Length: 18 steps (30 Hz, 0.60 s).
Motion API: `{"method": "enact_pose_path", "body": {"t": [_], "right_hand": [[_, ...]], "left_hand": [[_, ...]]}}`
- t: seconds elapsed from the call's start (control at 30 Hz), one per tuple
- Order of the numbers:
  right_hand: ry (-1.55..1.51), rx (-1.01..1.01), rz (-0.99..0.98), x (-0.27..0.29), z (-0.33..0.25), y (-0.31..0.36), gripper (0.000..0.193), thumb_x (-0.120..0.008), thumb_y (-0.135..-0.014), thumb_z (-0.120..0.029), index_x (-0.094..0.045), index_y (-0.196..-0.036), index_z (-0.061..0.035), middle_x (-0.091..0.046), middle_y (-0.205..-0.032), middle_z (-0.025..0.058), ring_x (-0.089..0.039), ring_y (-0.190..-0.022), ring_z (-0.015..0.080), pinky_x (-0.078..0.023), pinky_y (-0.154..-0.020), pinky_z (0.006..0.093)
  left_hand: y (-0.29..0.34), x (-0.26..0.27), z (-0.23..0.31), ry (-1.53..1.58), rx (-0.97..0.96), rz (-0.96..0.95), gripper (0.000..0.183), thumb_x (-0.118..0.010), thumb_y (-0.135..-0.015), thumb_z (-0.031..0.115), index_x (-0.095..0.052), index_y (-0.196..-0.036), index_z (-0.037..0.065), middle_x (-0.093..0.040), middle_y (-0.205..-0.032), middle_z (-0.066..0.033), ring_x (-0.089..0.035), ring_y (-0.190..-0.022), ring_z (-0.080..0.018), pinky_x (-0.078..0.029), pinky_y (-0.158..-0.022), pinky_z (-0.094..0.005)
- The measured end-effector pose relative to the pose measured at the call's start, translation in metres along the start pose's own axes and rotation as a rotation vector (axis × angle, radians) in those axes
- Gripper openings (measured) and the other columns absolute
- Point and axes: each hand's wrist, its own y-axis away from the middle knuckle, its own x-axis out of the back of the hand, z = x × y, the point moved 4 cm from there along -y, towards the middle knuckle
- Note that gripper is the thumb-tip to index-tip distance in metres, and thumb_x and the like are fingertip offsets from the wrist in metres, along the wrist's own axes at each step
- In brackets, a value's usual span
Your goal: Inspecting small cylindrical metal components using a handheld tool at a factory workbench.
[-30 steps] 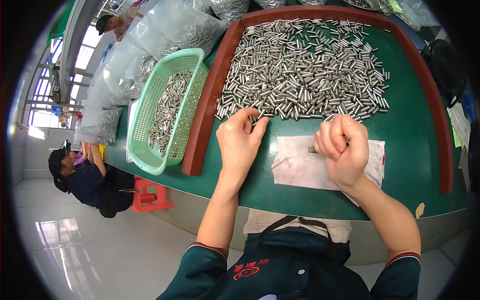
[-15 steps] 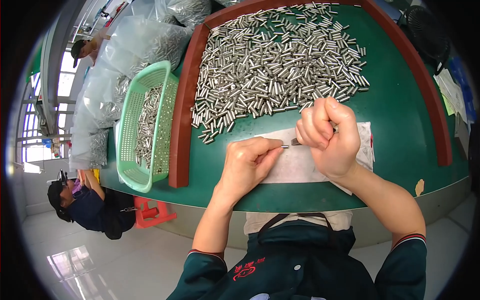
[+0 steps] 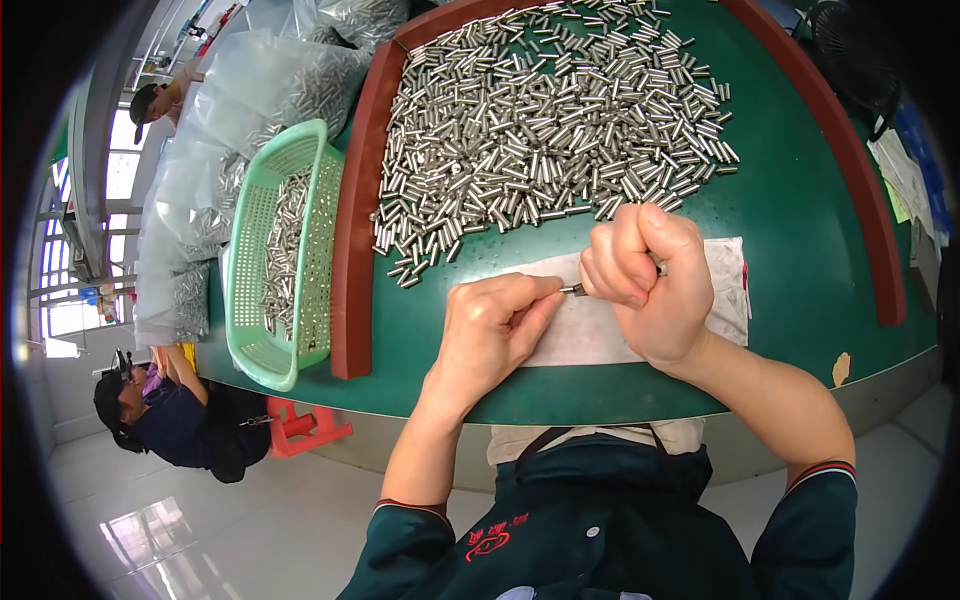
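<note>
Between the thumb and forefinger of my left hand (image 3: 482,328) is a small shiny metal pin (image 3: 568,290), its end sticking out to the right. My right hand (image 3: 660,285) is curled in a fist around a small dark flat-tipped tool (image 3: 581,290); most of it is hidden by the fingers. The tool's tip meets the pin's end, or lies right beside it. Both hands are over a white cloth (image 3: 590,338) on the green table. Beyond them spreads a large heap of similar metal pins (image 3: 550,140).
Red-brown rails (image 3: 352,300) border the table's work area. Left of them stands a green plastic basket (image 3: 238,320) partly filled with pins, beside clear bags of pins (image 3: 255,85). A black fan (image 3: 850,65) is at far right. One person (image 3: 165,415) sits at left near a red stool (image 3: 305,428).
My right hand has moved slightly left, bringing the tool's tip from a small gap up to the pin's end. My left hand keeps its pinch almost unmoved. The view has shifted slightly.
</note>
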Motion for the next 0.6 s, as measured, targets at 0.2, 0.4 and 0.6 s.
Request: {"method": "enact_pose_path", "body": {"t": [0.2, 0.4, 0.6], "right_hand": [[0.066, 0.013, -0.02, -0.0003, 0.0003, -0.0001, 0.038, -0.031, -0.087, -0.021, -0.026, -0.051, -0.0102, -0.025, -0.044, -0.0023, -0.019, -0.041, 0.0072, -0.018, -0.041, 0.0235], [0.088, 0.04, -0.05, 0.0001, 0.0016, -0.0001, 0.039, -0.028, -0.089, -0.022, -0.027, -0.052, -0.0111, -0.025, -0.042, -0.0024, -0.017, -0.04, 0.0076, -0.018, -0.04, 0.0238], [0.115, 0.05, -0.042, 0.0002, 0.002, 0.0003, 0.04, -0.027, -0.09, -0.023, -0.027, -0.052, -0.0112, -0.025, -0.042, -0.0025, -0.017, -0.039, 0.0077, -0.018, -0.04, 0.0239]], "left_hand": [[-0.0003, -0.0005, -0.001, 0.027, -0.004, 0.001, 0.007, -0.064, -0.068, 0.002, -0.062, -0.074, 0.0, -0.055, -0.057, -0.0097, -0.052, -0.046, -0.0212, -0.04, -0.044, -0.0298], [-0.0003, -0.0001, -0.0019, 0.032, -0.009, 0.005, 0.007, -0.064, -0.068, 0.002, -0.062, -0.075, 0.0, -0.054, -0.057, -0.0102, -0.053, -0.048, -0.0229, -0.041, -0.045, -0.0305], [-0.0007, -0.0004, -0.0019, 0.032, -0.02, 0.005, 0.007, -0.064, -0.068, 0.002, -0.062, -0.075, 0.001, -0.054, -0.057, -0.0102, -0.053, -0.048, -0.0236, -0.041, -0.045, -0.031]]}}
